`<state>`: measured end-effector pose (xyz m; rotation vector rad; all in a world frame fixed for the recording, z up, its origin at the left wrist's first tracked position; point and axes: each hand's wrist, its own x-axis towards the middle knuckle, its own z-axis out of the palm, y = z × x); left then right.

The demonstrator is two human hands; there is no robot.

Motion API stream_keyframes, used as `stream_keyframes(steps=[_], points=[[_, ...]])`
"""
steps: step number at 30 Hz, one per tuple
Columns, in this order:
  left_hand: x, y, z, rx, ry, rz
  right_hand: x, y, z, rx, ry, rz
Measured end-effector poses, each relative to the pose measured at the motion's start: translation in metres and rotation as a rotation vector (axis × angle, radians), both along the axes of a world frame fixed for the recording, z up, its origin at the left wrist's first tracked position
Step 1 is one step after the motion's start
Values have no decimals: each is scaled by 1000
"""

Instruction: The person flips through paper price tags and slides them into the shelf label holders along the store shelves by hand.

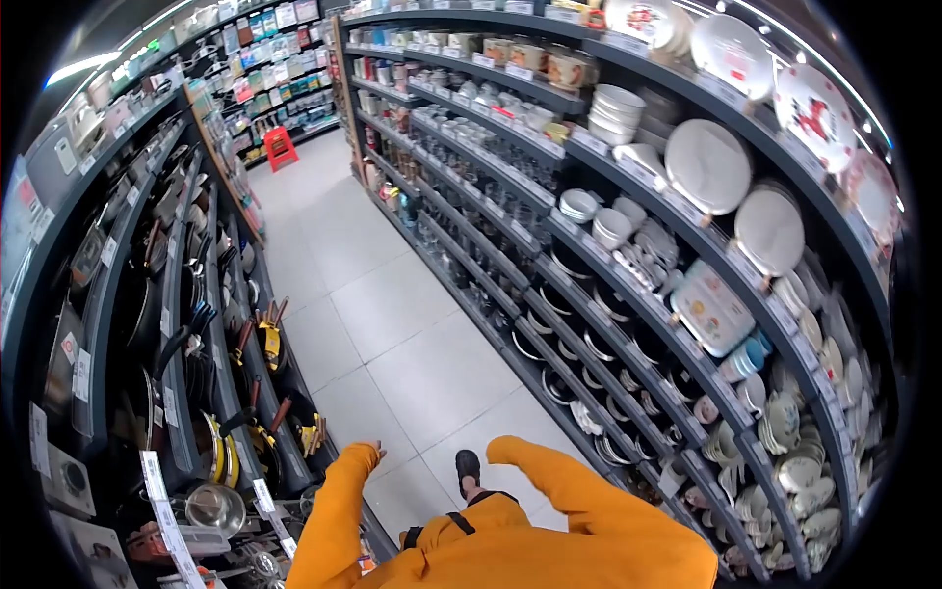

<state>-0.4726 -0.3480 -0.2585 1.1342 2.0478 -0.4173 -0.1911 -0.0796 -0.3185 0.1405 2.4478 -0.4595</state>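
Just past the orange left sleeve, a small part of my left hand shows low in the head view, over the floor tiles and near the pan shelves. Its fingertips are small, and whether it holds anything is hard to make out. The orange right sleeve is bent over the floor at the lower middle, and my right hand is hidden. A dark shoe shows on the floor between the sleeves.
Pan shelves line the left side, with handles sticking out. Shelves of plates, bowls and glasses curve along the right. A tiled aisle runs between them towards a red stool and hanging goods.
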Motion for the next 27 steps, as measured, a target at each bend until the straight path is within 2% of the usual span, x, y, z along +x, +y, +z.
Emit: stream_keyframes(steps=[2,3,4,5,8,10,11,13,14,16,18,19,22,23,26,27], points=[[-51,19,-3,89,-13,164,-32,43,17,-3,26,119],[-69,29,-8,131,-28,242,-46,58,25,-1,23,3],[-76,37,4,151,-62,199,-59,71,30,-1,15,-111],[-81,47,35,173,-91,157,-76,84,35,1,11,-222],[-98,57,93,316,-194,147,-107,116,128,-99,-25,2],[-104,65,132,376,-236,191,-121,146,181,-174,-18,-32],[-104,69,152,418,-253,276,-122,158,205,-211,-18,-53],[-108,82,187,502,-286,438,-118,173,255,-269,294,-229],[-105,85,189,642,-275,522,-121,174,279,-274,337,-319],[-95,102,211,891,-450,725,-127,170,310,-288,424,-503],[-96,110,173,1068,-664,1032,-133,169,303,-241,374,-532],[-97,118,167,1104,-693,1109,-141,168,300,-219,350,-548],[-129,144,172,1023,-632,996,-192,157,303,-162,264,-610],[-155,151,169,980,-594,884,-217,154,314,-167,404,-616],[-247,179,208,857,-423,536,-297,165,302,-162,452,-635],[-277,187,211,852,-405,484,-335,165,325,-217,182,-795]])
